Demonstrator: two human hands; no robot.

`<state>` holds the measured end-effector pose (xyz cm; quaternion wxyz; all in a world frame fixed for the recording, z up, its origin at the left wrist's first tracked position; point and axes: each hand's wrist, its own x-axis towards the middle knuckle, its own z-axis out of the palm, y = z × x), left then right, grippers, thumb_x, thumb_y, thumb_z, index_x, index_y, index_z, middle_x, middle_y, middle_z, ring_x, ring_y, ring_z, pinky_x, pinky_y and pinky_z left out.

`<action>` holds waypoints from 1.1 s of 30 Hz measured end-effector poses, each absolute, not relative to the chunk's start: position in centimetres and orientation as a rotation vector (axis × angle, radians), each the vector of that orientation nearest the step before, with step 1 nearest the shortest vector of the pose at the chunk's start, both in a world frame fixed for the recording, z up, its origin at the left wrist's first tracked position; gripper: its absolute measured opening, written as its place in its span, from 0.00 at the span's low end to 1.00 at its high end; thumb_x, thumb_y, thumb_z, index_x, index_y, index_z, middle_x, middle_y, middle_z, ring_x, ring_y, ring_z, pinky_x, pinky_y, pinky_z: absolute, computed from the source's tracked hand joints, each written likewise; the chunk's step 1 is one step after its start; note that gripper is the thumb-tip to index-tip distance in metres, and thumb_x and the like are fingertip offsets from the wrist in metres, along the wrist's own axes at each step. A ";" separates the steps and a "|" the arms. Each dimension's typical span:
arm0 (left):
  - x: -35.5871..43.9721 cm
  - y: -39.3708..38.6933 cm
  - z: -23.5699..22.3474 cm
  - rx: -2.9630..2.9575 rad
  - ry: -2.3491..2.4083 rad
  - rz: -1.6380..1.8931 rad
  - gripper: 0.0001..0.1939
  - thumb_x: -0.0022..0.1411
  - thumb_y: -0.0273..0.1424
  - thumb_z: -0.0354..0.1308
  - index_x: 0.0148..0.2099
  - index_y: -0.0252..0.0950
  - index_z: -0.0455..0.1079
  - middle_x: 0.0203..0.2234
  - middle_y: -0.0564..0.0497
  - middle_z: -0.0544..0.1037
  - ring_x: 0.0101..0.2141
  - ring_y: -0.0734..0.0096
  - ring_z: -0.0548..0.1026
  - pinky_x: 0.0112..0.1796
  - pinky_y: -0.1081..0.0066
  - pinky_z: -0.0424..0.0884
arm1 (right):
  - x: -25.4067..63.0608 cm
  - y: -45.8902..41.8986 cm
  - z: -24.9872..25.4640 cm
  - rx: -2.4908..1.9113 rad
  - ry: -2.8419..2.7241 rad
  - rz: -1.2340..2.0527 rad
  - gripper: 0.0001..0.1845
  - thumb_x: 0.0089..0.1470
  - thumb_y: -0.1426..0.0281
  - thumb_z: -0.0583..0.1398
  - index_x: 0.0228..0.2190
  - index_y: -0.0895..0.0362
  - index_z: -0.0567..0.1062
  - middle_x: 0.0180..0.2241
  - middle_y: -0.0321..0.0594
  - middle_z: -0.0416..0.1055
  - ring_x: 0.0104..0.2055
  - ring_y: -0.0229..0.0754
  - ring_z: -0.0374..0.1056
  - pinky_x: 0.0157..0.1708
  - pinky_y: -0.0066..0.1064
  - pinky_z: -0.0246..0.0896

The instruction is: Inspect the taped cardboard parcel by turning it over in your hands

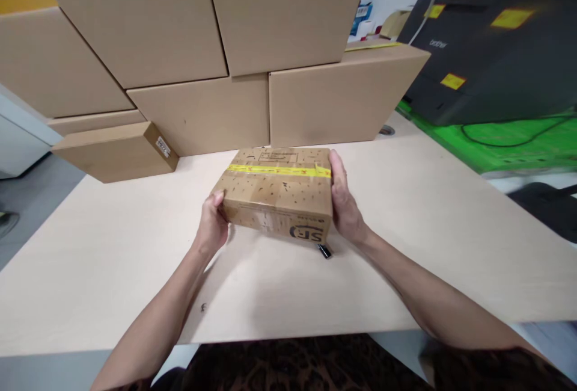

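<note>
Between my two hands is a brown cardboard box (274,195) with dark specks, a strip of yellow tape across its top and black lettering on its near side. My left hand (213,222) grips its near left corner, the thumb on the top edge. Against the right side lies my right hand (346,201), fingers along that face and partly hidden. The box looks slightly tilted; I cannot tell whether it touches the table. A small black object, perhaps a marker (324,251), lies partly under its near right corner.
Large cardboard boxes (198,117) are stacked along the back of the pale table (135,283). A smaller flat carton (115,153) stands at the back left. A roll of tape (386,130) sits near the back right. Beyond the right edge are a dark machine (478,60) and a green surface (500,144).
</note>
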<state>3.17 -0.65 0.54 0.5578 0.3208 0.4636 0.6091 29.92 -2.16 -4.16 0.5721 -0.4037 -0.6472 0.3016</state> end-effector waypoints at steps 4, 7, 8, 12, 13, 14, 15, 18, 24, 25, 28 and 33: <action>3.2 -0.9 0.1 0.891 1.047 1.482 0.17 0.37 0.41 0.73 0.24 0.41 0.69 0.23 0.54 0.78 0.40 0.52 0.82 0.38 0.66 0.78 | 30.9 -0.8 -5.1 -0.962 -1.151 1.019 0.46 0.66 0.36 0.51 0.77 0.34 0.45 0.80 0.38 0.48 0.82 0.58 0.46 0.76 0.65 0.50; 3.1 -0.9 0.0 0.854 1.049 1.533 0.16 0.36 0.41 0.72 0.24 0.40 0.70 0.23 0.54 0.77 0.36 0.58 0.79 0.35 0.68 0.75 | 31.1 -0.8 -5.2 -0.954 -1.137 0.989 0.45 0.65 0.37 0.54 0.75 0.37 0.52 0.76 0.43 0.57 0.79 0.62 0.54 0.73 0.67 0.55; 3.1 -0.8 0.0 0.806 1.073 1.552 0.16 0.37 0.42 0.71 0.25 0.40 0.72 0.25 0.54 0.78 0.35 0.60 0.78 0.34 0.69 0.74 | 31.0 -1.1 -5.0 -0.935 -1.188 0.924 0.45 0.65 0.37 0.54 0.75 0.37 0.53 0.76 0.43 0.57 0.79 0.62 0.54 0.74 0.67 0.52; 3.3 -0.7 0.3 0.694 1.134 1.570 0.18 0.39 0.46 0.69 0.29 0.39 0.75 0.30 0.54 0.81 0.37 0.61 0.78 0.35 0.70 0.73 | 30.3 -2.2 -4.1 -0.867 -1.464 0.444 0.34 0.69 0.42 0.53 0.71 0.33 0.61 0.78 0.34 0.51 0.81 0.59 0.45 0.78 0.67 0.41; 3.3 -0.7 0.4 0.700 1.137 1.566 0.19 0.39 0.46 0.69 0.30 0.39 0.75 0.30 0.53 0.81 0.38 0.60 0.78 0.36 0.70 0.74 | 30.2 -2.5 -3.9 -0.847 -1.516 0.331 0.31 0.71 0.44 0.52 0.70 0.32 0.64 0.78 0.32 0.50 0.82 0.59 0.44 0.78 0.68 0.41; 3.4 -0.7 0.4 0.709 1.139 1.560 0.19 0.39 0.46 0.69 0.31 0.39 0.75 0.31 0.53 0.82 0.39 0.59 0.79 0.36 0.69 0.74 | 30.1 -2.6 -3.8 -0.818 -1.562 0.243 0.27 0.72 0.47 0.51 0.68 0.32 0.67 0.78 0.29 0.49 0.82 0.59 0.43 0.78 0.68 0.41; 3.4 -0.7 0.4 0.717 1.141 1.552 0.20 0.39 0.46 0.69 0.31 0.39 0.76 0.31 0.53 0.82 0.39 0.59 0.79 0.36 0.69 0.74 | 30.0 -2.8 -3.6 -0.784 -1.603 0.182 0.26 0.73 0.50 0.51 0.67 0.31 0.69 0.79 0.27 0.47 0.82 0.59 0.43 0.78 0.69 0.40; 3.5 -0.8 0.4 0.723 1.139 1.528 0.20 0.39 0.46 0.69 0.33 0.39 0.77 0.31 0.53 0.83 0.37 0.58 0.80 0.35 0.68 0.74 | 29.9 -2.9 -3.4 -0.691 -1.711 0.071 0.26 0.74 0.54 0.47 0.66 0.33 0.71 0.78 0.25 0.49 0.81 0.59 0.45 0.78 0.70 0.40; 3.6 -1.0 0.9 0.766 1.141 1.500 0.22 0.41 0.47 0.69 0.36 0.39 0.79 0.33 0.52 0.85 0.42 0.54 0.82 0.39 0.67 0.77 | 30.2 -2.7 -3.2 -0.602 -1.835 -0.096 0.31 0.73 0.50 0.45 0.71 0.35 0.65 0.73 0.31 0.62 0.77 0.59 0.55 0.77 0.68 0.39; 3.6 -1.0 1.1 0.781 1.136 1.475 0.23 0.42 0.49 0.69 0.38 0.39 0.79 0.34 0.51 0.86 0.44 0.51 0.83 0.41 0.65 0.78 | 30.2 -2.7 -3.2 -0.579 -1.861 -0.108 0.35 0.72 0.46 0.46 0.73 0.38 0.62 0.74 0.34 0.61 0.77 0.60 0.55 0.78 0.68 0.38; 3.6 -1.1 1.8 0.815 1.110 1.394 0.26 0.46 0.52 0.68 0.40 0.39 0.79 0.38 0.48 0.87 0.52 0.45 0.82 0.47 0.60 0.79 | 30.1 -2.6 -3.1 -0.517 -1.935 -0.144 0.53 0.63 0.36 0.53 0.78 0.49 0.50 0.76 0.43 0.55 0.78 0.63 0.51 0.79 0.64 0.35; 2.3 -0.6 2.5 0.738 1.128 1.260 0.25 0.45 0.51 0.69 0.40 0.40 0.79 0.37 0.48 0.88 0.53 0.41 0.83 0.47 0.56 0.82 | 30.7 -2.3 -2.6 -0.506 -2.104 -0.223 0.67 0.55 0.30 0.57 0.79 0.52 0.39 0.76 0.53 0.50 0.77 0.69 0.50 0.75 0.71 0.43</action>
